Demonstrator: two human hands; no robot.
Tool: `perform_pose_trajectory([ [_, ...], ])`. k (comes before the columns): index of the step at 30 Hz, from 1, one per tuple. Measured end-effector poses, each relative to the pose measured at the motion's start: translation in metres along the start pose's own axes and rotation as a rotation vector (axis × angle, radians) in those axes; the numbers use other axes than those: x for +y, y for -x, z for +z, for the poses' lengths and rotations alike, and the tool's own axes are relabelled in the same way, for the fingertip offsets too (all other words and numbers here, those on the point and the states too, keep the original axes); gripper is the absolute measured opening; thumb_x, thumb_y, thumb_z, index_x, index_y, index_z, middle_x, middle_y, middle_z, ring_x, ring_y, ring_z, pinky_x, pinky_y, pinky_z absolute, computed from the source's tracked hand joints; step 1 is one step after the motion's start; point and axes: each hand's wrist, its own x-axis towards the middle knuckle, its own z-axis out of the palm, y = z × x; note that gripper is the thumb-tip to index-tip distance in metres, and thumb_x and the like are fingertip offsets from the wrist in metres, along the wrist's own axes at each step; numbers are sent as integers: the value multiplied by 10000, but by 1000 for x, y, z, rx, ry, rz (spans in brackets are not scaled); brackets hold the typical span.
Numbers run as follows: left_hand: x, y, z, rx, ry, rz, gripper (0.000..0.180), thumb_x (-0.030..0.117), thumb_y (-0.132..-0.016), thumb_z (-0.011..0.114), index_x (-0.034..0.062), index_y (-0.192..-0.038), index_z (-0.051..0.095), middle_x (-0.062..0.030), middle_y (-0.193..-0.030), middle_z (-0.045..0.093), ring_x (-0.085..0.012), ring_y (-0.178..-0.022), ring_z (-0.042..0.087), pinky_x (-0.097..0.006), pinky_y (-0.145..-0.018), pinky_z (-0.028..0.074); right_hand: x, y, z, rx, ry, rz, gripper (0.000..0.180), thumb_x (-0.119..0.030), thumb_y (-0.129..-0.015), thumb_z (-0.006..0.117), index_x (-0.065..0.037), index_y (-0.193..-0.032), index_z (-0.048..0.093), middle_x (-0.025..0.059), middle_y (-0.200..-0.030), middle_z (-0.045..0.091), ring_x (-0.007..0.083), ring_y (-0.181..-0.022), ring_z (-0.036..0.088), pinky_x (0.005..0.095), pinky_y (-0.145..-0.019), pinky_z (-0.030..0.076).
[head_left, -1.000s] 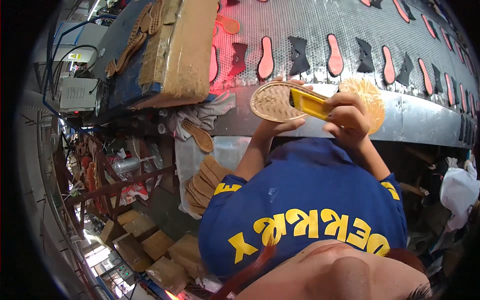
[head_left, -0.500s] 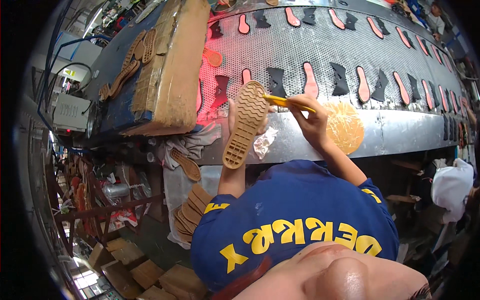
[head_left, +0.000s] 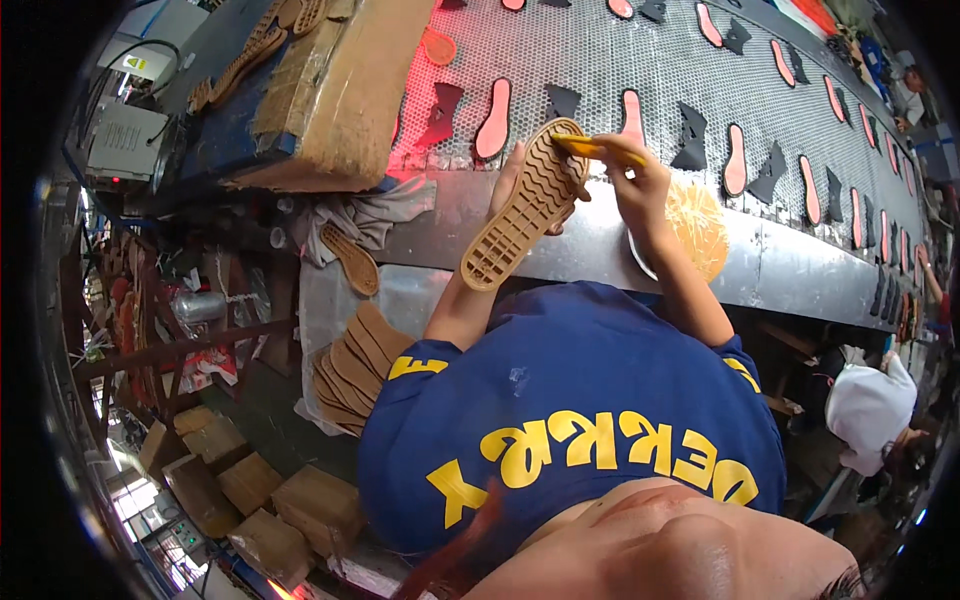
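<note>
Tipped further over to the right than half a second ago, the brown shoe sole (head_left: 525, 205) now has the yellow tool (head_left: 600, 150) against its toe tread, where before the tip met the toe's side.

From the left, a pale control box (head_left: 128, 138) stands near a large box (head_left: 330, 120), which carries several brown soles (head_left: 252, 55) along its top. Below lie brown cardboard cartons (head_left: 318, 500). Crumpled grey cloth (head_left: 375, 215) rests at the left end of the metal ledge (head_left: 800, 280), with a loose sole (head_left: 350, 258) just beside it. Nearer the body, stacked soles (head_left: 352, 365) lie on pale plastic (head_left: 412, 290).

Over the ledge's near edge, the left hand (head_left: 508, 180) grips the sole from behind, toe up and tilted right. Beyond the far edge, the mesh belt (head_left: 590, 62) bears pink insoles (head_left: 492, 120) and black pieces (head_left: 690, 138) in rows. To the sole's right, the right hand (head_left: 640, 190) pinches the tool between thumb and fingers. A round orange pad (head_left: 700, 235), strewn with pale strands, sits on the ledge just beside that wrist.
</note>
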Motion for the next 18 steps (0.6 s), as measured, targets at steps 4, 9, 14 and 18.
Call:
perform_pose_trajectory([
  [4, -2, 5, -19, 102, -6, 74, 723, 606, -938, 319, 23, -1360, 389, -245, -1187, 552, -323, -872, 611, -405, -620, 575, -39, 44, 13, -271, 242, -273, 229, 39, -768, 654, -55, -976, 670, 124, -789, 634, 289, -724, 637, 346, -629, 507],
  [9, -3, 12, -39, 24, 94, -30, 794, 673, -897, 305, 48, -1384, 367, -267, -1108, 593, -388, -683, 653, -460, -482, 548, -10, 24, 7, -147, 110, 64, 264, 82, -791, 618, -46, -1018, 667, 104, -866, 679, 189, -751, 655, 289, -652, 509],
  [14, -8, 0, -47, 146, 119, 66, 786, 678, -897, 295, 23, -1302, 455, -303, -1046, 604, -339, -659, 648, -403, -449, 509, -43, 58, 27, -332, 268, -333, 298, 85, -719, 632, -76, -964, 681, 87, -752, 630, 234, -579, 584, 322, -525, 462],
  [18, -5, -3, -54, 221, 101, 123, 698, 621, -919, 338, 49, -1299, 465, -233, -1110, 610, -366, -732, 662, -477, -553, 566, -41, 60, 29, -521, 4, -108, 264, 99, -780, 633, -37, -1002, 671, 83, -796, 661, 146, -686, 620, 252, -600, 467],
])
